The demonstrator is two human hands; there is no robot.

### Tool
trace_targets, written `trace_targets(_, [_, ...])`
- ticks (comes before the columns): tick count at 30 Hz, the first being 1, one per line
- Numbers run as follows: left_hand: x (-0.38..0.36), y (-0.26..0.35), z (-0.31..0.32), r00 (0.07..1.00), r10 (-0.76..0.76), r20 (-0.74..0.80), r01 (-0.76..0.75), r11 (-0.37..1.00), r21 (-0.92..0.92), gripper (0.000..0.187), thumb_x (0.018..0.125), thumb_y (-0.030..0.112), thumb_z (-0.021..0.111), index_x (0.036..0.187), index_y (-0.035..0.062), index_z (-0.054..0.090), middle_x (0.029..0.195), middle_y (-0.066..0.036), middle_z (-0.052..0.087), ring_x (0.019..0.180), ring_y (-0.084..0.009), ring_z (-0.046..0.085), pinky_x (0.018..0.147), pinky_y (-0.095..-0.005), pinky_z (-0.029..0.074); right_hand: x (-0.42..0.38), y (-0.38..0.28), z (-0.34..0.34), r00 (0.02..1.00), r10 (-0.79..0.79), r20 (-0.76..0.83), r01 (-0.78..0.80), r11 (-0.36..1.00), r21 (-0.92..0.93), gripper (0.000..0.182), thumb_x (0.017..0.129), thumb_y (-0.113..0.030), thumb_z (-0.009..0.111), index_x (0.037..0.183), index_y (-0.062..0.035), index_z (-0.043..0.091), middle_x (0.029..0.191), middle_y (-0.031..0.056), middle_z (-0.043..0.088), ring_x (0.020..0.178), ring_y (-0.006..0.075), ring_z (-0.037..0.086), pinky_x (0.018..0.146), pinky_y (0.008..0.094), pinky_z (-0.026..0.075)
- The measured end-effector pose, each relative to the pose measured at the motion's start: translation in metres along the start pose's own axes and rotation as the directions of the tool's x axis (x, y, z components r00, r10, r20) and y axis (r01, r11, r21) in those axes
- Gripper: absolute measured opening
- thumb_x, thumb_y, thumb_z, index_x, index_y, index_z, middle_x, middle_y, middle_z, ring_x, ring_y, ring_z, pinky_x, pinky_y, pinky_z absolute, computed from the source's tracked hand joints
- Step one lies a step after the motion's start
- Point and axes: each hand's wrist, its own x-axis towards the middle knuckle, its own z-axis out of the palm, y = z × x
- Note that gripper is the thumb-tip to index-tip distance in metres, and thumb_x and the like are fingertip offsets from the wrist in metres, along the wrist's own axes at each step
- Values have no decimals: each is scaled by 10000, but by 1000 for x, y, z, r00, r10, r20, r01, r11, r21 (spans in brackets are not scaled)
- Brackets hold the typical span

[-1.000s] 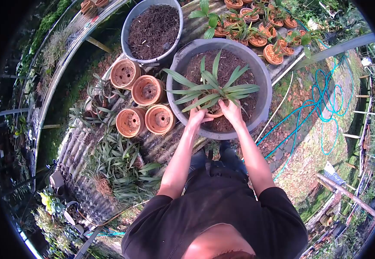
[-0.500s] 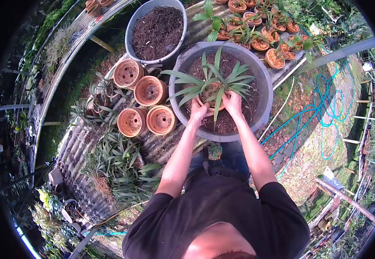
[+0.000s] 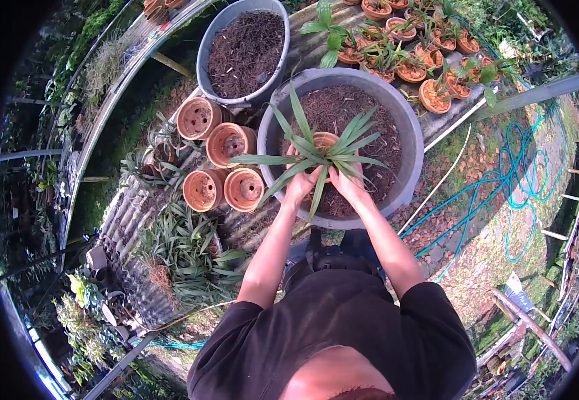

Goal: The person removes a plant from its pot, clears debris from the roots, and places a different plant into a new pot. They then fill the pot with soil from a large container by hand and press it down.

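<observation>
A long-leaved plant (image 3: 323, 157) stands in a small clay pot (image 3: 326, 139) over a wide grey tub (image 3: 415, 160) of dark potting mix (image 3: 343, 103). My left hand (image 3: 300, 184) grips the near left side of the pot, and my right hand (image 3: 348, 184) closes on its near right side. Leaves hide some fingers of both hands and much of the pot. Loose mix surrounds the pot inside the tub.
Four-sided cluster of unplanted clay pots (image 3: 226, 145) sits left of the tub. Behind them is an oval grey tub (image 3: 203, 60) of mix. Potted plants (image 3: 434, 97) fill the far right; loose plants (image 3: 193, 250) lie near left. A teal hose (image 3: 503, 177) coils at right.
The potted plant has turned and tilted in my hands, so its leaves point differently and the pot's far rim shows. Both hands have moved slightly nearer my body.
</observation>
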Motion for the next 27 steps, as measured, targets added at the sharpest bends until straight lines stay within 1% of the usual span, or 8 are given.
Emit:
trace_targets(1, [-1, -13, 2, 999, -32, 14, 33, 999, -35, 879, 805, 247, 829, 1485, -6, 334, 1427, -232, 468, 1333, -337, 445, 1099, -426, 361, 0, 5, -2, 967, 127, 221, -165, 972, 165, 367, 838, -103, 664, 1193, -32, 606, 1162, 226, 637, 1141, 423, 571, 1031, 604, 391])
trace_targets(4, [-6, -26, 2, 988, -154, 28, 156, 982, -108, 891, 852, 140, 788, 1514, 6, 208, 1347, -200, 512, 1159, -226, 577, 901, -316, 520, 1, 8, -14, 967, -73, 246, 87, 995, -48, 368, 898, -92, 593, 1265, -87, 599, 1217, 200, 619, 1248, 414, 542, 1080, 622, 374])
trace_targets(8, [-2, -14, 4, 999, 51, -2, -51, 991, -122, 971, 807, 212, 827, 1526, -1, 209, 1420, -207, 496, 1308, -284, 495, 1117, -394, 374, 0, 13, -21, 946, -20, 325, 18, 1000, 11, 391, 899, -43, 572, 1290, -60, 578, 1356, 214, 552, 1322, 414, 472, 1161, 613, 267])
trace_targets(9, [2, 16, -3, 994, -91, 52, 93, 995, -31, 917, 806, 229, 827, 1499, -9, 275, 1428, -200, 494, 1305, -273, 493, 1113, -390, 375, -1, 20, -24, 963, 22, 267, -36, 998, 48, 347, 903, -34, 574, 1250, -50, 591, 1294, 205, 584, 1260, 412, 513, 1118, 587, 318])
trace_targets(14, [10, -24, 3, 997, -70, 14, 68, 988, 141, 539, 853, 261, 794, 1273, 13, 566, 1181, -171, 660, 1090, -309, 636, 985, -423, 476, -15, 51, -41, 949, 309, -54, -302, 947, 112, 177, 900, -46, 638, 1073, -14, 657, 1057, 170, 694, 1018, 384, 660, 922, 461, 519])
trace_targets(19, [20, 11, 0, 998, -27, 57, 10, 956, 293, 418, 864, 318, 784, 1149, 36, 665, 1056, -148, 707, 992, -314, 678, 907, -439, 510, -61, 50, -27, 971, 63, 229, -57, 998, -35, 423, 812, -271, 784, 1148, -35, 681, 1245, 149, 655, 1210, 355, 592, 1055, 465, 472])
trace_targets(23, [25, 21, -3, 985, -105, 139, 53, 941, 334, 397, 861, 376, 781, 1081, 55, 704, 1044, -145, 710, 974, -329, 681, 865, -443, 519, -84, 16, -10, 855, 256, 451, -81, 925, -370, 645, 806, -318, 784, 1355, -44, 582, 1517, 221, 413, 1369, 436, 433, 1117, 578, 381])
trace_targets(27, [33, 30, -8, 968, -142, 207, 68, 942, 328, 406, 872, 362, 770, 1158, 82, 707, 1088, -119, 720, 1036, -294, 676, 913, -423, 508, -88, 24, 4, 799, 339, 496, -176, 922, -346, 477, 805, -194, 740, 1246, -41, 641, 1340, 189, 572, 1263, 380, 523, 1056, 542, 439])
